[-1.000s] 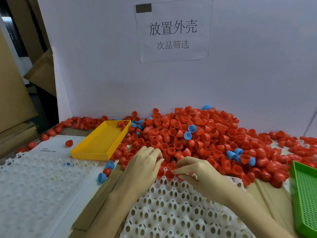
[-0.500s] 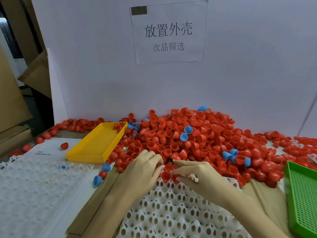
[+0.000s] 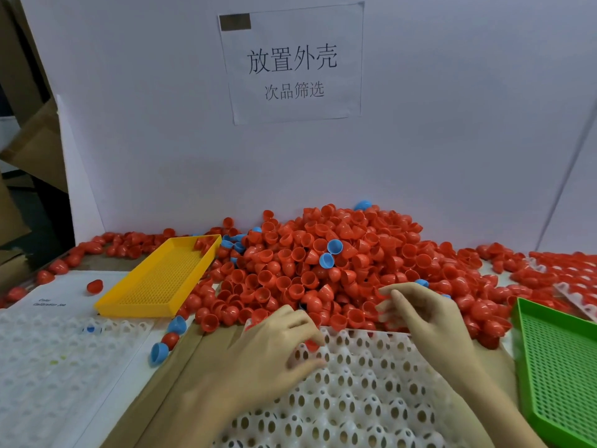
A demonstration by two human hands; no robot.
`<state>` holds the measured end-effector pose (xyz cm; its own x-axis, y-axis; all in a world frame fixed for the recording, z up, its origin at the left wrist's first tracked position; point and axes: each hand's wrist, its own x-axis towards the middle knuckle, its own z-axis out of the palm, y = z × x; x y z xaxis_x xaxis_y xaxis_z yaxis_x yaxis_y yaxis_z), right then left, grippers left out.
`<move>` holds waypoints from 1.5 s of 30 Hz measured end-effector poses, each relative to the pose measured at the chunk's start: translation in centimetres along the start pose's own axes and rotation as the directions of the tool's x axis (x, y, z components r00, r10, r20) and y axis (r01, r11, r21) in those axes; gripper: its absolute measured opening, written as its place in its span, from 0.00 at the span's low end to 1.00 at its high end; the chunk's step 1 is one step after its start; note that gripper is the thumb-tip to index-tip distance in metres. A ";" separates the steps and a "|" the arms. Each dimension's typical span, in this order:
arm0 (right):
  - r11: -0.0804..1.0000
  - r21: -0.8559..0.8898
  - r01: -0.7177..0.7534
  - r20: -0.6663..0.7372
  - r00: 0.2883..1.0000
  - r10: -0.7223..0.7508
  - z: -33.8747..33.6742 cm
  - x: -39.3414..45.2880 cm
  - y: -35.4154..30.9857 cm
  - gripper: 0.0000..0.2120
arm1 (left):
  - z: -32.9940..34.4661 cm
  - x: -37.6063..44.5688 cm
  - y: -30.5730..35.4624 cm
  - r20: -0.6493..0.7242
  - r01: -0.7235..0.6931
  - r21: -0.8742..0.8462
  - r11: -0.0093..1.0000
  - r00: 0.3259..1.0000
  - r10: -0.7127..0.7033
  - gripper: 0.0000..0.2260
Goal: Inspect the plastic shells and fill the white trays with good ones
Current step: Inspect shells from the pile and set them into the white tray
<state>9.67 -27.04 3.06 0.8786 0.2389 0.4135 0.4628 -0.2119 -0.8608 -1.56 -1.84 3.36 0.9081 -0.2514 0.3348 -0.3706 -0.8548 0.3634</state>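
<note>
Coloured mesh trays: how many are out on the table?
2: a yellow tray left of the red shell pile, and a green tray at the right edge, partly cut off by the frame.

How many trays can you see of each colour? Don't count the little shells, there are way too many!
yellow tray: 1
green tray: 1
white trays: 3, one on the left, one under the hands, and one at the right edge, mostly covered by red shells
Total: 5
</note>
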 end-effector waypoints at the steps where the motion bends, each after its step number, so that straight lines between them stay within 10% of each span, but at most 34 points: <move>1: 1.000 -0.018 -0.002 -0.030 1.000 0.002 0.1 0.0 0.0 0.11 | 0.2 0.0 0.2 0.032 -0.022 -0.015 1.000 0.999 0.023 0.15; 16: 0.749 -0.555 0.361 0.382 0.911 -0.156 1.1 0.7 1.5 0.12 | 1.3 0.1 0.8 0.163 -0.115 0.071 0.991 0.981 0.102 0.25; 33: 0.874 -0.421 0.243 0.229 0.961 -0.157 0.6 0.6 1.2 0.07 | 1.2 0.1 0.7 0.140 -0.088 0.018 0.996 0.987 0.085 0.22; 45: 0.995 0.064 0.074 0.374 0.923 -0.092 1.6 -1.5 -3.6 0.07 | 0.2 0.5 2.4 -0.259 0.030 -0.322 0.946 0.958 -0.119 0.27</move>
<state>6.50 -25.10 5.07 0.7240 0.5942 0.3504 0.5179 -0.1327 -0.8451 -1.94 -4.16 4.21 0.8641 -0.0214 0.5029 -0.3857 -0.6701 0.6342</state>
